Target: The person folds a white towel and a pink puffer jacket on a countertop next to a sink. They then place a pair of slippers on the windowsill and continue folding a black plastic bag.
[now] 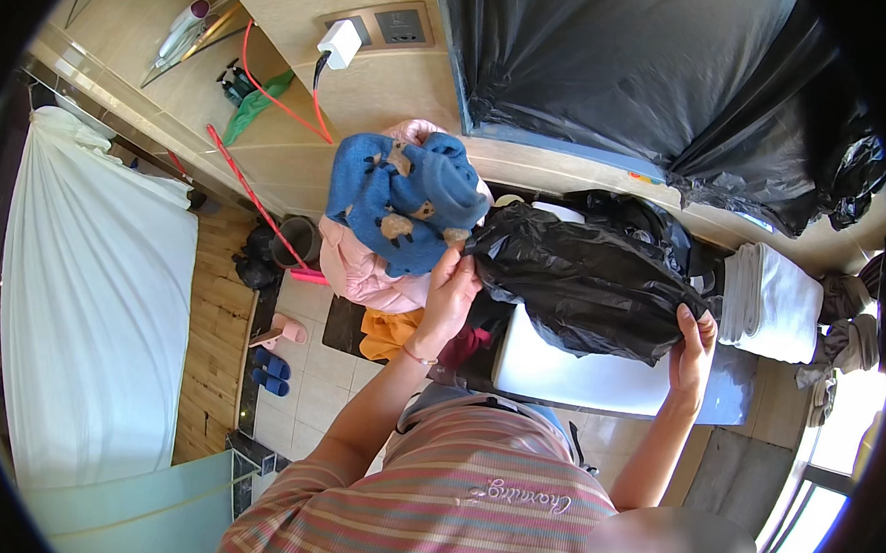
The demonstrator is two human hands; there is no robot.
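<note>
A black plastic bag (585, 284) is stretched between my two hands over a white basin (581, 370). My left hand (454, 288) pinches its left end, close to a blue knitted garment (409, 200) with sheep figures. That garment lies on a pink puffy jacket (372, 265). My right hand (692, 350) grips the bag's right end, near a stack of folded white towels (772, 301). More black plastic (634, 215) lies behind the bag, against the wall.
Black sheeting (612, 67) covers a framed panel above the counter. A white charger (340, 44) with a red cable sits in a wall socket. Orange cloth (389, 332), a grey bin (297, 240), pink slippers (288, 328) and blue slippers (271, 373) are at the left. A white curtain (100, 296) hangs farther left.
</note>
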